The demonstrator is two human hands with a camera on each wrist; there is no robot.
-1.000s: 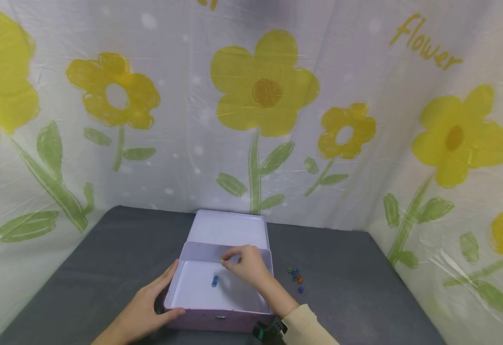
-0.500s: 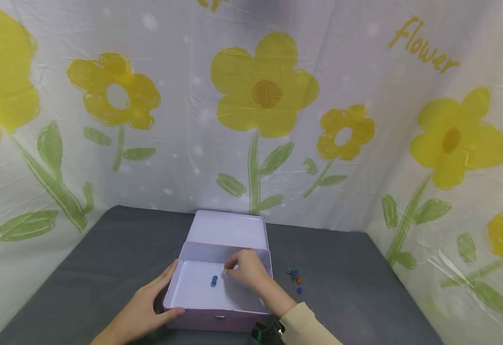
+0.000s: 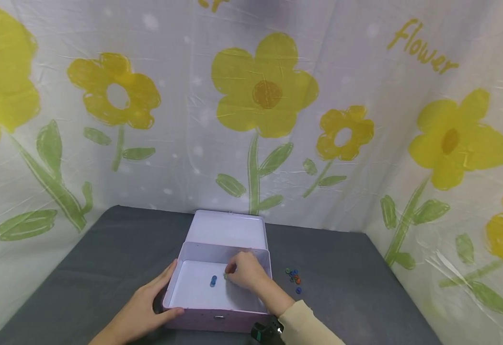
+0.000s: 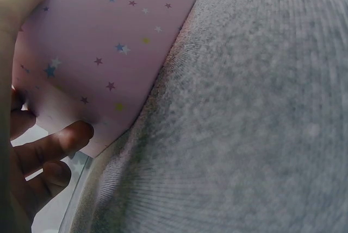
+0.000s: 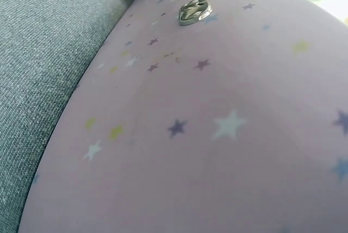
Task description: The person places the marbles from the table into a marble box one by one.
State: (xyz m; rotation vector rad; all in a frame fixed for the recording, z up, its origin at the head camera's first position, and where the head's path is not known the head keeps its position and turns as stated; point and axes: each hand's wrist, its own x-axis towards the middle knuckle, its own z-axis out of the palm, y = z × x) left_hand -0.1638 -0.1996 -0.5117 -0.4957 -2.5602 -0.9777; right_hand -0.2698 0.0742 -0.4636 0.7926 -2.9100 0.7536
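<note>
Pinching a green bead point(image 3: 225, 276) in the box point(image 3: 191, 320) the left hand point(image 3: 148, 301) grips, the right hand point(image 3: 247, 272) seems partway done, with blue beads point(image 3: 213, 283) inside and more beads point(image 3: 297, 281) still outside.

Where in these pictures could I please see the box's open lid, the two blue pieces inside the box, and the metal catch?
Open lid point(image 3: 227, 231): head view, middle of its pale inner face.
Two blue pieces point(image 3: 212, 284): head view, on the nearer piece.
Metal catch point(image 5: 194, 12): right wrist view, middle of its face.
</note>
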